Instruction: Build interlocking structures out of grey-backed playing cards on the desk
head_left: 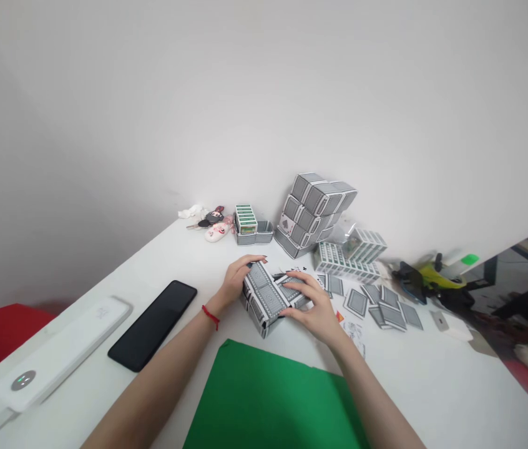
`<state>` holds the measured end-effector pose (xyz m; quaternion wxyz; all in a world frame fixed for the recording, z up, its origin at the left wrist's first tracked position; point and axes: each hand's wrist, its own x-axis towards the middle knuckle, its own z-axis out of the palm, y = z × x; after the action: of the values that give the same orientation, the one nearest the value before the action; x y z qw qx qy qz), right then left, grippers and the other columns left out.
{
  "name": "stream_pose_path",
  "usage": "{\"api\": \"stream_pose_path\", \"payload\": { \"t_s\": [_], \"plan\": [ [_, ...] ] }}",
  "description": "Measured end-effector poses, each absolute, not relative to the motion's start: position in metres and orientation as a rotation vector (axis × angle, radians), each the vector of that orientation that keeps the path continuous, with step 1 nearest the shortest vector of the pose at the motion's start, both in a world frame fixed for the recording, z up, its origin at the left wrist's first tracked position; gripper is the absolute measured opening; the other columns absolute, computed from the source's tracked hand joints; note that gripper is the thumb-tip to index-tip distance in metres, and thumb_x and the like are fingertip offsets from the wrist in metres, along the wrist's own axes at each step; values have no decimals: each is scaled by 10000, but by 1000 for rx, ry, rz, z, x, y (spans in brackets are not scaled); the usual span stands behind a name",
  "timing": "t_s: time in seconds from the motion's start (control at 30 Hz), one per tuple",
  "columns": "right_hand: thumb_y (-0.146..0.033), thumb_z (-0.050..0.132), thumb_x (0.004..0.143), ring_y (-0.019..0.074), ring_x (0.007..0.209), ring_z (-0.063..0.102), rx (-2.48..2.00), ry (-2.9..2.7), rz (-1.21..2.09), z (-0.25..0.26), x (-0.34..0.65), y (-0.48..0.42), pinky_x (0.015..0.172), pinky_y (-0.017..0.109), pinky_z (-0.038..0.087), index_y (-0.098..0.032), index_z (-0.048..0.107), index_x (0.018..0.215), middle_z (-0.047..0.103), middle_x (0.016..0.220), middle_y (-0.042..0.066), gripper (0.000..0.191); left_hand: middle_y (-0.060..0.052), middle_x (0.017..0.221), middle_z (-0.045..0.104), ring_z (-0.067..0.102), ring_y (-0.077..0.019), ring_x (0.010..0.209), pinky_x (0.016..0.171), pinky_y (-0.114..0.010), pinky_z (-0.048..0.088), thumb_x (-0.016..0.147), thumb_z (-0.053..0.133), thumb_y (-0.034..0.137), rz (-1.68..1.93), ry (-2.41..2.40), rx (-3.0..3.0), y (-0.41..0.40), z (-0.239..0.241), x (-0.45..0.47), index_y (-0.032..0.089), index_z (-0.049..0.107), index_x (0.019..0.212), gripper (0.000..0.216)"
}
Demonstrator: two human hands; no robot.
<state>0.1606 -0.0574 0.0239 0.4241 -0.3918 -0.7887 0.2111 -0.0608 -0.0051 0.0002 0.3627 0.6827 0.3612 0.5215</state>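
Note:
Between my hands is a block folded from grey-backed playing cards (266, 293), tilted on the white table. My left hand (237, 277) grips its left side, thumb and fingers curled round the far edge. My right hand (313, 305) pinches a card piece (293, 292) at the block's right side, its fingertips bent over that part. Just behind stands a tall stack of similar card blocks (315, 212). Loose cards (390, 308) lie face down to the right of my right hand. The underside of the block is hidden.
A green sheet (273, 399) lies in front of me. On the left are a black phone (154, 324) and a white power strip (62, 352). Card boxes (346, 262), a small card tray (264, 236) with boxes, keychains (217, 224) and yellow-green goggles (435, 277) line the back.

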Motion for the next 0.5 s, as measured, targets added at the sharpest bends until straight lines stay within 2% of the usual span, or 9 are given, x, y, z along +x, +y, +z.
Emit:
{"api": "stream_pose_path", "payload": {
  "t_s": [0.5],
  "plan": [
    [-399, 754, 630, 270, 1122, 514, -998, -1953, 559, 25, 160, -57, 979, 466, 389, -270, 655, 997, 566, 1176, 91, 401, -80, 1068, 647, 552, -216, 1040, 942, -351, 383, 774, 339, 187, 1332, 955, 1745, -6, 0, -59, 142, 642, 987, 373]
  ]
}}
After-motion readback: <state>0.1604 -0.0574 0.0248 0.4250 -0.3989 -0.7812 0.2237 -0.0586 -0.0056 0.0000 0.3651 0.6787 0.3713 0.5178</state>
